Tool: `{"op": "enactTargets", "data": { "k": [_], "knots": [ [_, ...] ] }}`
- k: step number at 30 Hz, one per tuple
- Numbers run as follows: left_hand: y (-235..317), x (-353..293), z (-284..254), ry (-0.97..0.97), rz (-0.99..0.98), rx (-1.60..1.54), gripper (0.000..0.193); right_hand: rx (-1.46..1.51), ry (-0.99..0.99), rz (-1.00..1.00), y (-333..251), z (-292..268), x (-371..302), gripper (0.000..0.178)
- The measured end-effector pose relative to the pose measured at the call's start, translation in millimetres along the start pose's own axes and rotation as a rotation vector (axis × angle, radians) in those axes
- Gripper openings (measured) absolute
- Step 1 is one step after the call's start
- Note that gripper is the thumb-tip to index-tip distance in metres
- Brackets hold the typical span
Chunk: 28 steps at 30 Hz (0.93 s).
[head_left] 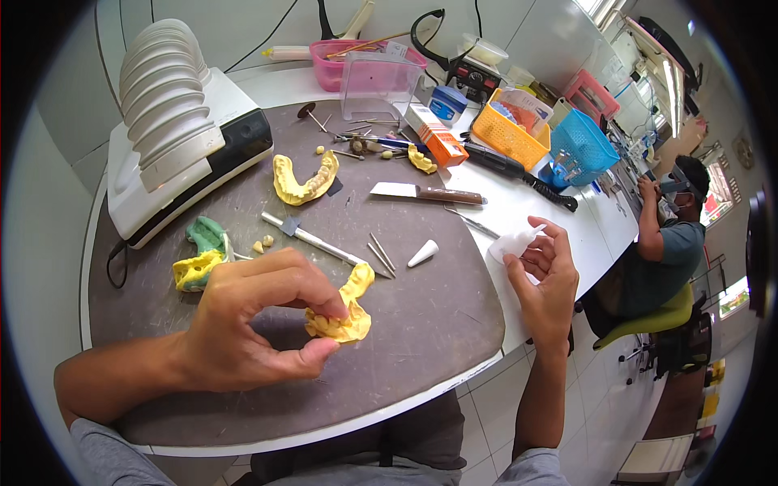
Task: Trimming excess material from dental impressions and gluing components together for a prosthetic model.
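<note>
Seen from the head camera, a person at a dark round surface (421, 324) grips a yellow dental cast (344, 312) in the left hand (251, 324), thumb below and fingertips pressed on top, the cast held just above the near middle of the surface. The right hand (545, 279), raised beyond the surface's right edge with its palm turned inward, pinches a scrap of white tissue (512, 241) between its fingertips. The cast looks stiff and brittle, probably light enough for one hand, and its thin arch and teeth seem liable to chip; the thicker base appears the safer place to hold. Both forearms come in from the near edge, the left bent across the body, the right upright at the wrist. Farther off lie a second cast (304, 180), a knife (425, 193), a white cone (423, 253), thin metal tools (381, 254) and a green and yellow impression (201, 255) at the left. A white machine (182, 121) stands far left; baskets (551, 138) sit far right, near a seated co-worker (668, 243).
</note>
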<state>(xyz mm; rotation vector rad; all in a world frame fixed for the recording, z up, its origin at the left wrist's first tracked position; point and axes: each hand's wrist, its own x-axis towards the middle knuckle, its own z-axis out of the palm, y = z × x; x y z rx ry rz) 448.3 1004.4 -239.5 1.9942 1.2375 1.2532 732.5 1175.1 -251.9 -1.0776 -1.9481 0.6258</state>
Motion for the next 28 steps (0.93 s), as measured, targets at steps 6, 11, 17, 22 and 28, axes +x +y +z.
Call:
{"op": "enactTargets", "data": {
  "k": [6, 11, 17, 22, 28],
  "knots": [
    [2.7, -0.3, 2.3, 0.007, 0.010, 0.007, 0.028, -0.051, 0.025, -0.018, 2.4, -1.2, -8.1, 0.049],
    [0.1, -5.4, 0.3, 0.041, -0.019, 0.028, 0.027, -0.026, 0.398, -0.178, -0.6, -6.3, -35.4, 0.035],
    [3.7, -0.3, 0.3, 0.048, 0.041, 0.039, 0.026, 1.060, -0.716, -0.270, -101.2, -1.4, -99.2, 0.038],
    [2.7, 2.2, 2.8, 0.049, 0.064, 0.062, 0.026, 1.507, -0.845, -0.410, -85.2, 45.2, -113.3, 0.032],
    [8.2, -8.1, -0.3, 0.032, 0.082, 0.094, 0.026, 1.337, -1.301, -0.445, -61.0, 65.2, -125.7, 0.033]
  ]
}}
